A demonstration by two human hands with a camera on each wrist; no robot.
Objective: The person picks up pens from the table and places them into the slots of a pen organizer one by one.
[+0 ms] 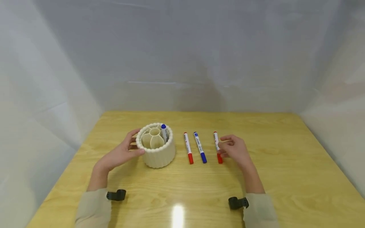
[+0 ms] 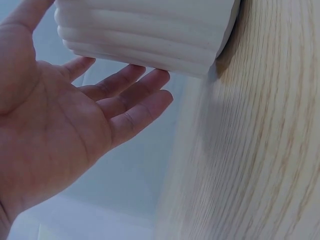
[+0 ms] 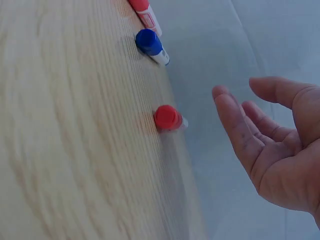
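Two hands rest over the worktop. Left hand, fingers spread, touches the left side of the ribbed pen holder. Right hand, loosely open and holding nothing, sits just right of the rightmost red marker, fingertips close beside it.

holder cream, ribbed | markers white, red/blue caps | table yellow woodgrain

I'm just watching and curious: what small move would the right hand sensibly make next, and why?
Probably close the right hand on the nearest red-capped marker. Its fingers are relaxed beside that marker without gripping it, while the left hand rests against the white holder, which already has one blue-capped marker standing inside.
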